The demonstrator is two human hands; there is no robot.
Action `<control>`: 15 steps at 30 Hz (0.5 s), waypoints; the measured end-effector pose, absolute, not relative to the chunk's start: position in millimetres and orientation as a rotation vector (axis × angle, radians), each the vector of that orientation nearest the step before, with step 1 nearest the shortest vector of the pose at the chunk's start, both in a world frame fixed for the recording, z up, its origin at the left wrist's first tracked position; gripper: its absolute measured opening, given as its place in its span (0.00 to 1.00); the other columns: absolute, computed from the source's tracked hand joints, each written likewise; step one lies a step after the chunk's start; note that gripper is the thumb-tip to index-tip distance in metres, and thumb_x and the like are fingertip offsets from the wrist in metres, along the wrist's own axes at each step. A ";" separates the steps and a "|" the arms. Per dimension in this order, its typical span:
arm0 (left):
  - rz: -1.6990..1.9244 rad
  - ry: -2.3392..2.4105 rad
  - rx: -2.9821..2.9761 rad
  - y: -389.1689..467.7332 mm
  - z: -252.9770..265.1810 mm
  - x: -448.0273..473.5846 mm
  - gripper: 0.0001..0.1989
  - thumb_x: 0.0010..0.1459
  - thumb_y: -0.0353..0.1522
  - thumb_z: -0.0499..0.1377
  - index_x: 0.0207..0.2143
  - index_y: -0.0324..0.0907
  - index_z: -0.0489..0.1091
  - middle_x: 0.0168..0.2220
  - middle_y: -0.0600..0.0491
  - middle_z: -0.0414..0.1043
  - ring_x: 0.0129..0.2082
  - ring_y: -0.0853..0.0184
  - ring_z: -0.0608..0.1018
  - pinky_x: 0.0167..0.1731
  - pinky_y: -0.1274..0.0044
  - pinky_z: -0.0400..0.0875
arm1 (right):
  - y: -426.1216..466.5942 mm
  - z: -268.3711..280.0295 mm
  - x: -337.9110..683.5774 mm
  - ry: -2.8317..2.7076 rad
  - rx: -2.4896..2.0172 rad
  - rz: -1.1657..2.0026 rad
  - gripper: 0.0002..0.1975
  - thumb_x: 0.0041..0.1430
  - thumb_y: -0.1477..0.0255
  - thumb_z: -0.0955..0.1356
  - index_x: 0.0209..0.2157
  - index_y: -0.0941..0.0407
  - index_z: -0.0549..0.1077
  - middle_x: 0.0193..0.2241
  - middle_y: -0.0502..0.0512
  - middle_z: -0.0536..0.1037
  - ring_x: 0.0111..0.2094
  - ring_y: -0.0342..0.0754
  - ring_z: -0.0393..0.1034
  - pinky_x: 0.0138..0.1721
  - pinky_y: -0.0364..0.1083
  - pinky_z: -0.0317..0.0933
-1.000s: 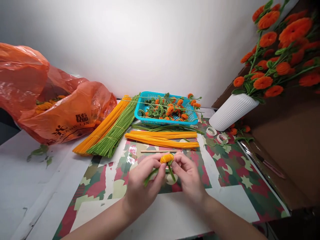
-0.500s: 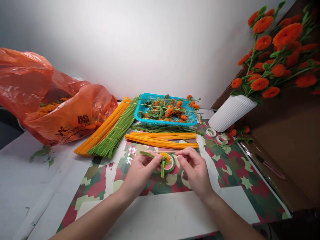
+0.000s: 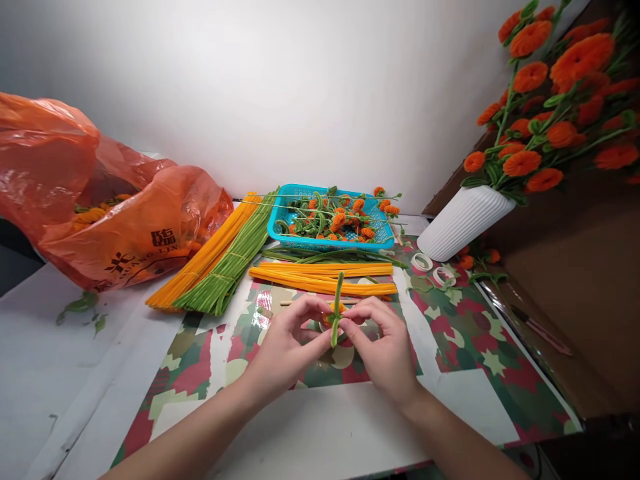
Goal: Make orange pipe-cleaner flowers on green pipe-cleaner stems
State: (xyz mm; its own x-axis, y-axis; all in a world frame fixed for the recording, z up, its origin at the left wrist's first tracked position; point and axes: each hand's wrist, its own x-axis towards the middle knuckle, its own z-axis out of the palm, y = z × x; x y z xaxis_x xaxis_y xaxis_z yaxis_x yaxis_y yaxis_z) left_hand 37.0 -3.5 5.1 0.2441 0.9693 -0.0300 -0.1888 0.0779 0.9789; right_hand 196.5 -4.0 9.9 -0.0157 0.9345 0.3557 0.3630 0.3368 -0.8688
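Over the middle of the table, a small yellow-orange pipe-cleaner flower [image 3: 339, 307] is held between my two hands. A green pipe cleaner [image 3: 339, 291] stands nearly upright across its base, one end up and one end down. My left hand [image 3: 290, 343] is closed, thumb and fingertips pinching the flower from the left. From the right, my right hand [image 3: 384, 347] pinches at the green part of the base. My fingers hide much of the flower. Just behind the hands lie orange-yellow pipe cleaners [image 3: 325, 283] and dark green ones [image 3: 333, 256].
A blue basket [image 3: 330, 245] of orange flowers stands at the back. Left are bundled green pipe cleaners [image 3: 220, 280], yellow ones [image 3: 193, 267] and an orange plastic bag [image 3: 135, 233]. Right are a white vase [image 3: 465, 223], tape rolls [image 3: 423, 262] and a pink-handled tool [image 3: 547, 333].
My right hand has moved left and now pinches the flower's base beside my left hand. The green pipe cleaner has turned from slanting left to nearly upright.
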 end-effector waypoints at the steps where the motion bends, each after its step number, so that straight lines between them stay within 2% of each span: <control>1: 1.089 0.921 1.128 -3.7 3.5 37.5 0.10 0.53 0.35 0.64 0.36 0.43 0.68 0.39 0.52 0.67 0.37 0.65 0.74 0.29 0.78 0.76 | -4.1 9.8 196.5 -1.571 -1.211 0.707 0.04 0.54 0.75 0.70 0.27 0.54 0.75 0.26 0.51 0.73 0.31 0.47 0.69 0.29 0.44 0.63; 9: 1.134 1.093 1.444 -3.4 2.2 33.9 0.03 0.57 0.33 0.60 0.34 0.43 0.68 0.34 0.52 0.69 0.35 0.66 0.74 0.32 0.77 0.75 | -4.1 7.5 195.8 -1.687 -1.176 0.741 0.06 0.58 0.75 0.66 0.27 0.56 0.70 0.28 0.52 0.71 0.31 0.46 0.66 0.30 0.44 0.60; 11: 1.138 1.099 1.663 -3.5 2.6 30.9 0.02 0.58 0.29 0.58 0.34 0.44 0.68 0.34 0.52 0.70 0.35 0.66 0.74 0.33 0.78 0.74 | -3.2 5.5 196.3 -1.650 -1.207 0.891 0.09 0.60 0.72 0.65 0.26 0.56 0.69 0.26 0.51 0.70 0.29 0.45 0.64 0.29 0.43 0.59; 15: 1.213 1.080 2.181 -3.5 2.0 26.8 0.09 0.56 0.23 0.56 0.35 0.45 0.70 0.36 0.51 0.72 0.36 0.66 0.75 0.37 0.76 0.71 | -0.5 -0.9 197.2 -1.367 -1.185 1.407 0.09 0.58 0.65 0.66 0.29 0.56 0.71 0.27 0.51 0.72 0.28 0.44 0.66 0.27 0.42 0.61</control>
